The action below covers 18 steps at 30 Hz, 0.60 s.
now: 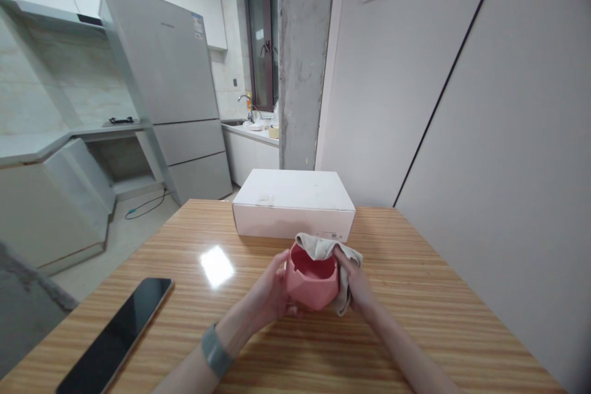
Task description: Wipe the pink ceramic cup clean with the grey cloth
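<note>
Seeing pink pot point(311, 280) upright between my hands: left hand point(272, 294) cupping its left side, right hand point(355, 283) pressing beige cloth point(323, 246) against right rim; both equally near.

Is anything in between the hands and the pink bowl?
Partly. The left hand grips the pink bowl bare, with nothing between. The right hand presses a beige cloth against the bowl's rim and side, so the cloth lies between that hand and the bowl.
</note>
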Each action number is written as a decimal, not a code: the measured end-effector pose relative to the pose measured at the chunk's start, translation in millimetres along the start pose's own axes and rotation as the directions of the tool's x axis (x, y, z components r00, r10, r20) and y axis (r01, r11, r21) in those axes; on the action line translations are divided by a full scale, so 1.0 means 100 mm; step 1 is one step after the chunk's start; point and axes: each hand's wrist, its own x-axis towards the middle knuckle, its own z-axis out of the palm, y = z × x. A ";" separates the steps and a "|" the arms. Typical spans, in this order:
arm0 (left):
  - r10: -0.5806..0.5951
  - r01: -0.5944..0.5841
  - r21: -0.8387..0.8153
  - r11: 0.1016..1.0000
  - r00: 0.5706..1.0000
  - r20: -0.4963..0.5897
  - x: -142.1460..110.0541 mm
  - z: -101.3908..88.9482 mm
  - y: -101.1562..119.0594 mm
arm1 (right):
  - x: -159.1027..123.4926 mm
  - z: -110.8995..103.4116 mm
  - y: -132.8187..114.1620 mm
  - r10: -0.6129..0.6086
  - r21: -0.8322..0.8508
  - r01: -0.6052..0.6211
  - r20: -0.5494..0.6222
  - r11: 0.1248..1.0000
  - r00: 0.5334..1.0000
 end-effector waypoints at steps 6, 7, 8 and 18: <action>-0.032 0.037 0.069 0.997 0.997 -0.074 0.03 -0.03 -0.02 | -0.04 0.01 -0.11 0.076 0.039 -0.081 0.128 0.996 0.989; -0.017 0.022 0.072 0.997 0.997 -0.079 0.04 -0.03 -0.04 | -0.04 0.01 -0.11 0.068 0.020 -0.070 0.120 0.997 0.990; 0.002 0.004 0.073 0.997 0.997 -0.078 0.05 -0.02 -0.05 | -0.04 0.01 -0.11 0.053 0.003 -0.054 0.106 0.999 0.993; 0.126 -0.126 0.010 0.992 0.984 -0.128 0.09 0.04 -0.08 | -0.16 0.18 -0.04 -0.200 -0.101 0.193 -0.062 0.976 0.978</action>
